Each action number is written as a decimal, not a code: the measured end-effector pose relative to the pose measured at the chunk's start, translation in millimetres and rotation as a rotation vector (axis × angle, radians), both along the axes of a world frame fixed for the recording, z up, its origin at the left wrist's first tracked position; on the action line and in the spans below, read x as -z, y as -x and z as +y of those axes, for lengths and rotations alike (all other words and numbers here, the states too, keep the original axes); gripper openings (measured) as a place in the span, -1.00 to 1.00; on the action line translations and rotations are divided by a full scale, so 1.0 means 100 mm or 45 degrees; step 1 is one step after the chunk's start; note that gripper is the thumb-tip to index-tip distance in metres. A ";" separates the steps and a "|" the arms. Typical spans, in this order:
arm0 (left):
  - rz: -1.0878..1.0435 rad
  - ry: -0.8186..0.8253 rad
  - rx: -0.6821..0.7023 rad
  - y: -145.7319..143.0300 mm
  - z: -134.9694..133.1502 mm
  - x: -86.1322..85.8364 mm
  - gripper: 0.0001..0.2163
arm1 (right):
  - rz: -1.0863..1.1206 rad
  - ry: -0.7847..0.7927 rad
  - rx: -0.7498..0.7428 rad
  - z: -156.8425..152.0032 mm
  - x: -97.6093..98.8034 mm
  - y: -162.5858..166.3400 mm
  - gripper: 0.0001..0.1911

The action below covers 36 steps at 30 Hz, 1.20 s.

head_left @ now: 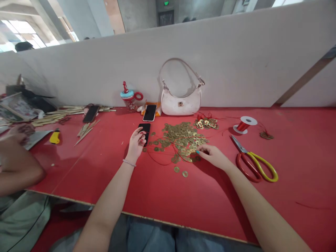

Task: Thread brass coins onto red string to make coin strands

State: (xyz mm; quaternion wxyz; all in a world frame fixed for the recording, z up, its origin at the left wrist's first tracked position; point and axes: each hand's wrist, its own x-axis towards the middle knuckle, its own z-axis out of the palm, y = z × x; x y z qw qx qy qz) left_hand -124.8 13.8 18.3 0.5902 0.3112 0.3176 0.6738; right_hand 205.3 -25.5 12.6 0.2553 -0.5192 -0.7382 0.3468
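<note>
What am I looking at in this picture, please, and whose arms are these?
There is no machine here: the one picture comes from a camera worn on a person's head, looking down at their own two bare arms. The left hand rests on a black smartphone; the right hand touches a heap of round brass coins on the red tabletop. Beside it lie yellow-and-red-handled scissors and a spool of red thread; a white handbag stands behind. The arm at the far left is a co-worker's.

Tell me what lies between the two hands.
Head view: loose brass coins and a loop of red thread lie between the left hand and right hand.
</note>
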 end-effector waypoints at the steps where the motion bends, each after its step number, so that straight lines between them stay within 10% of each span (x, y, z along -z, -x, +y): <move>1: -0.010 -0.016 -0.014 0.00 0.00 0.00 -0.73 | 0.029 0.016 -0.005 0.00 -0.01 -0.01 -0.74; 36: -0.179 -0.068 -0.196 0.28 0.08 -0.02 -0.90 | 0.280 0.096 0.120 0.03 -0.03 -0.11 -0.66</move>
